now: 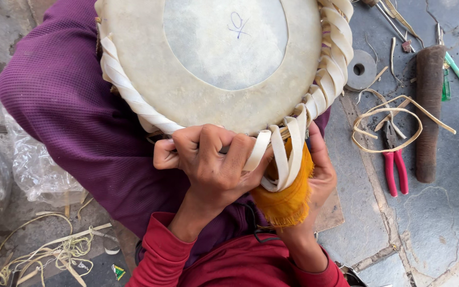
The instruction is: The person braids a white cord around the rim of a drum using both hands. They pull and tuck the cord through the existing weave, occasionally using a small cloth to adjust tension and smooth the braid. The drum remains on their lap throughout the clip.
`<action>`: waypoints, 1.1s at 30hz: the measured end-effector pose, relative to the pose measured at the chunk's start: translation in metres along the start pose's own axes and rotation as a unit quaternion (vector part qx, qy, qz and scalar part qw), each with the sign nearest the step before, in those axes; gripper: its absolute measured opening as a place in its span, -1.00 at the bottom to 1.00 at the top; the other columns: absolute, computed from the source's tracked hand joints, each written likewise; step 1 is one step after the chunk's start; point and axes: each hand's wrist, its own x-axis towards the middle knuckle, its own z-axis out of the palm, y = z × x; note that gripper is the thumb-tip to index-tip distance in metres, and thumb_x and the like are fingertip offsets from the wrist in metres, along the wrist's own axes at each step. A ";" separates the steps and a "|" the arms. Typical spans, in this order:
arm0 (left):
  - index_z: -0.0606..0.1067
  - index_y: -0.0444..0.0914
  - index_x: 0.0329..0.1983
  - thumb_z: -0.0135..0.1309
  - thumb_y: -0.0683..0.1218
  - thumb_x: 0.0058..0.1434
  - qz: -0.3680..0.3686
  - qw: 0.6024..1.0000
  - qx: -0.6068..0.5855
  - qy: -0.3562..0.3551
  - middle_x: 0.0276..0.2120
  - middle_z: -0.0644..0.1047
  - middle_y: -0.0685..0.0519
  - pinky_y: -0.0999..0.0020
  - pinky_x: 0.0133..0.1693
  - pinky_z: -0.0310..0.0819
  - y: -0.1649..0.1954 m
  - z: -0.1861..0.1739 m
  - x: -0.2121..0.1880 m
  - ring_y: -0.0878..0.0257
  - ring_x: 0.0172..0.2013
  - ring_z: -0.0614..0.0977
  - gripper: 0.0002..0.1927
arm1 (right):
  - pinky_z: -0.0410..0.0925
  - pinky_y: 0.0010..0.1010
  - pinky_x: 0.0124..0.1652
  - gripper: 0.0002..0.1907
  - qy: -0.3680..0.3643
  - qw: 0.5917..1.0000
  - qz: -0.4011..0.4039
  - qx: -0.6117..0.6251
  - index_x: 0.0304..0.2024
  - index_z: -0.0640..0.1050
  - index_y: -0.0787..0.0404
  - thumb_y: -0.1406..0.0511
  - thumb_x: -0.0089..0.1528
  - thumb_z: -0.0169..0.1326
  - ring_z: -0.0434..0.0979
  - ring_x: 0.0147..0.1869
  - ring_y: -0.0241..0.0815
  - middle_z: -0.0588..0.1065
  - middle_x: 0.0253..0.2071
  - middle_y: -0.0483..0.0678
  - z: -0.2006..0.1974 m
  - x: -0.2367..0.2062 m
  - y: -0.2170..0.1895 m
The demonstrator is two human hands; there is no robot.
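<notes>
The left hand [208,159] is clenched over the near rim of a drum [213,58] resting on the lap, fingers closed on its pale rawhide lacing [280,154]. The right hand [320,175] cups the rim from beneath, gripping the lacing against a yellow cloth [288,202]. Farther right on the stone floor [442,223] lie red-handled pliers [395,167], loose hide strips [394,125] and a dark cylindrical tool [428,111].
</notes>
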 end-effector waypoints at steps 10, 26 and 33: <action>0.55 -0.07 -0.32 0.40 0.06 0.14 -0.009 1.000 -0.006 -0.001 -0.31 0.31 0.15 0.13 -0.02 0.16 -0.001 0.000 -0.005 0.12 -0.11 0.34 -0.76 | 0.50 -0.45 -0.15 -0.81 0.011 0.996 0.072 0.057 0.03 0.48 0.40 0.35 0.45 0.05 0.59 -0.18 -0.31 0.56 -0.16 -0.04 -0.010 0.016 0.008; 0.49 -0.04 -0.32 0.30 0.02 0.09 -0.119 0.992 0.026 -0.030 -0.31 0.27 0.17 -0.04 0.07 -0.03 0.025 -0.013 0.012 0.13 -0.04 0.35 -0.79 | 0.42 -0.38 0.17 -0.56 -0.054 0.981 -0.109 -0.152 0.24 0.35 0.22 0.40 0.36 0.18 0.50 0.14 -0.29 0.47 0.04 -0.11 -0.018 0.001 0.041; 0.60 -0.11 0.04 0.32 0.04 0.18 -0.074 0.997 0.006 -0.006 -0.33 0.33 0.20 0.01 0.05 0.00 0.008 -0.013 -0.004 0.15 -0.09 0.37 -0.63 | 0.48 -0.29 0.00 -0.64 -0.036 0.997 0.059 0.047 0.15 0.43 0.26 0.26 0.38 0.14 0.59 0.00 -0.17 0.56 -0.01 -0.02 -0.031 0.001 0.061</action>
